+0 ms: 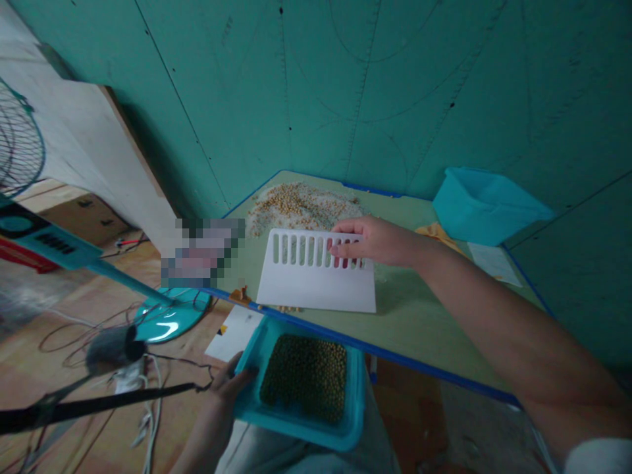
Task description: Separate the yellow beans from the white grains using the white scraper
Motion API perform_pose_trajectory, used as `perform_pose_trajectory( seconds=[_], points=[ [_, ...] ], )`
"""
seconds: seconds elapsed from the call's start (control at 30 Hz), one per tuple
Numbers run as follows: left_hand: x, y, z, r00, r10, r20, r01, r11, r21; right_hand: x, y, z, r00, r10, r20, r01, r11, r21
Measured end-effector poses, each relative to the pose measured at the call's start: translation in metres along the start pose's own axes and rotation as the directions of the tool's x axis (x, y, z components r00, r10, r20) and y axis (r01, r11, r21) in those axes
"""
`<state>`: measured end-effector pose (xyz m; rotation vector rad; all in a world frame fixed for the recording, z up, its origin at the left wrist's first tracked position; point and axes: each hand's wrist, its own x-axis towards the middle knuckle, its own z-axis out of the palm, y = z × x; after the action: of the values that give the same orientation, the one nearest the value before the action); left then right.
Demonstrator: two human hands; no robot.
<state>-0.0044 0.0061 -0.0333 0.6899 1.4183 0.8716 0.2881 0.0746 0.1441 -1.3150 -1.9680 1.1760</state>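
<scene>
My right hand (375,241) grips the top edge of a white slotted scraper (316,273), fingers through its slots, and holds it upright near the front edge of the green table (419,316). A few beans lie at the scraper's foot. Behind it spreads a heap of pale beans and grains (301,205). My left hand (230,392) holds the left rim of a teal tub (301,385) filled with dark green beans, kept below the table's blue edge over my lap.
An empty teal tub (486,204) stands at the table's back right with yellow cloth and a paper beside it. A teal standing fan (162,316) and loose cables lie on the wooden floor at left. Green walls enclose the corner.
</scene>
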Motion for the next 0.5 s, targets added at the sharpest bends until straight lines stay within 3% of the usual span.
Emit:
perform_pose_trajectory(
  seconds=[0.5],
  points=[
    [-0.0045,0.0053,0.0046,0.999,-0.018,-0.036,0.017,1.0,-0.021,0.0005,0.0018,-0.0031,1.0,-0.017,0.005,0.017,1.0,-0.015]
  ],
)
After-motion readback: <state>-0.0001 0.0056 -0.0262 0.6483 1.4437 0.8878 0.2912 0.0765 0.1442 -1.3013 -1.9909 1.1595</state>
